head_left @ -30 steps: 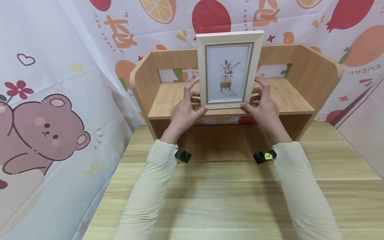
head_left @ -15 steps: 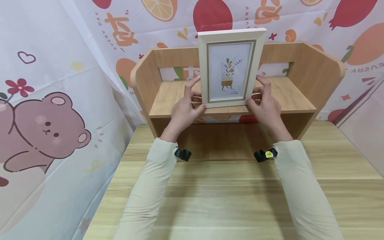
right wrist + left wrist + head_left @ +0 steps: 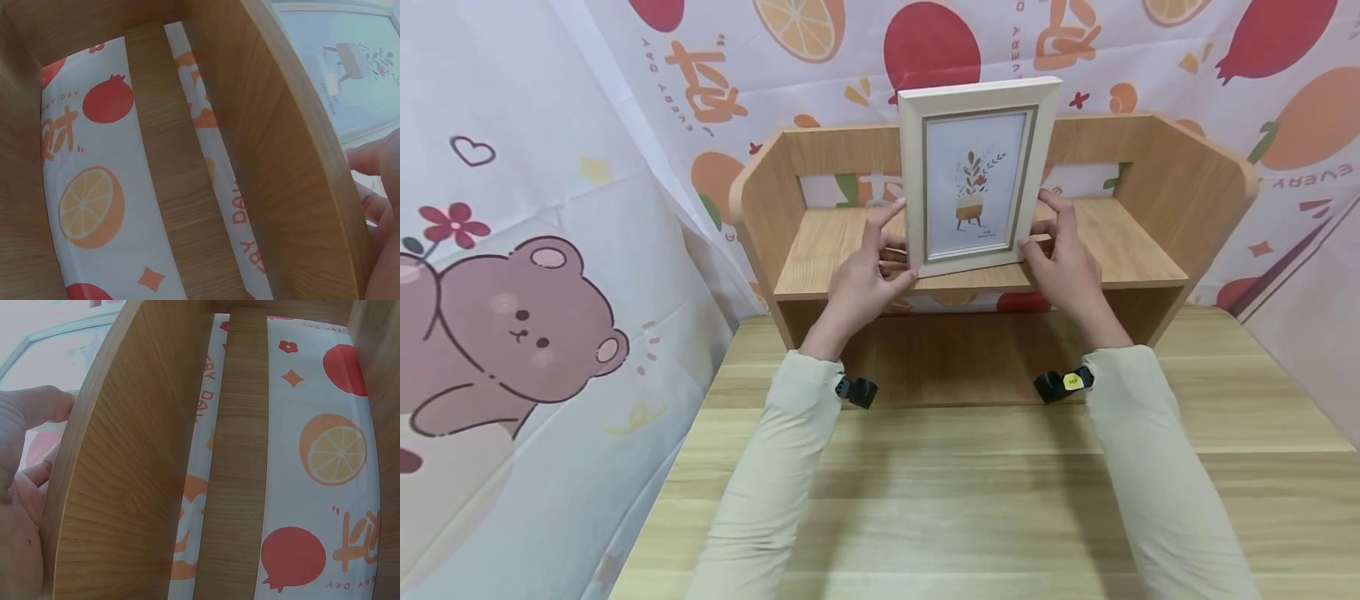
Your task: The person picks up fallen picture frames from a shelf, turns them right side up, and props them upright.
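Observation:
A cream picture frame (image 3: 976,179) with a potted-plant print stands upright on the upper board (image 3: 842,242) of a wooden desktop shelf, near its front edge. It is slightly turned, its right lower corner set farther back than the left. My left hand (image 3: 868,271) holds its left side, thumb at the lower left corner and index finger against the edge. On the opposite side my right hand (image 3: 1063,258) holds the right edge between thumb and fingers. Both wrist views mostly show the shelf's lower compartment, with part of the picture frame (image 3: 62,353) (image 3: 350,69) beyond the board.
The shelf's side panels (image 3: 765,212) (image 3: 1195,187) rise at both ends, and a back rail (image 3: 842,150) runs behind. The shelf stands on a wood-grain table (image 3: 955,500). A fruit-print curtain (image 3: 850,33) hangs behind, a bear-print curtain (image 3: 550,467) at left.
The picture frame has turned a little and shifted slightly right, its right side going back. My right thumb has moved from its front lower corner to its right edge. The left hand has barely moved.

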{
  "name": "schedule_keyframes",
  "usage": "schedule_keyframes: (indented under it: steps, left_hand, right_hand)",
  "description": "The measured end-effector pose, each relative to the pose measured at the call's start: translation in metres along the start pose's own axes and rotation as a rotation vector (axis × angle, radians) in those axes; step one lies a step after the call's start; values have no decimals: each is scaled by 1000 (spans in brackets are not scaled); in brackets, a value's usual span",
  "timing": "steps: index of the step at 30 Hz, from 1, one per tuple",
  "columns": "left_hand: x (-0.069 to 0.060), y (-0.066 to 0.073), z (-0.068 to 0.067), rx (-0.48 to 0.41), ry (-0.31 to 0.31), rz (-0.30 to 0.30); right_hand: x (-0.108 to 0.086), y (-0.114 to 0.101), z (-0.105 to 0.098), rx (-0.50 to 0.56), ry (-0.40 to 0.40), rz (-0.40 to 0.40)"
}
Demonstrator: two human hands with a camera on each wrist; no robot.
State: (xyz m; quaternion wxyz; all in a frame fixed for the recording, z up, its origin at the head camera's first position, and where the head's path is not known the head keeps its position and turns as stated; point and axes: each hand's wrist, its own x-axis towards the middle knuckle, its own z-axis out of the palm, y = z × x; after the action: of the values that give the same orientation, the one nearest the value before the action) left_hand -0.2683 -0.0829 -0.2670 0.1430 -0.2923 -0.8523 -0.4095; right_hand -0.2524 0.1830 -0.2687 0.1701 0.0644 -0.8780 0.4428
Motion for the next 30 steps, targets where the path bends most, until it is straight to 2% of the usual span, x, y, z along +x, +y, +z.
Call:
schedule_keyframes:
  steps: [5, 12, 15, 20, 30]
  left_hand:
    - [0, -1, 0, 3, -4, 3]
    - [-2, -2, 0, 3, -18, 0]
    - [-4, -3, 1, 9, -30, -6]
    - [-4, -1, 1, 32, -27, 12]
    - [-2, -1, 0, 78, 1, 39]
  right_hand:
    - [5, -3, -4, 36, -66, 16]
    - [12, -1, -9, 84, -153, -23]
    - [13, 0, -11, 82, -180, -11]
    - [17, 2, -14, 85, -194, -7]
    - [27, 4, -17, 80, -222, -56]
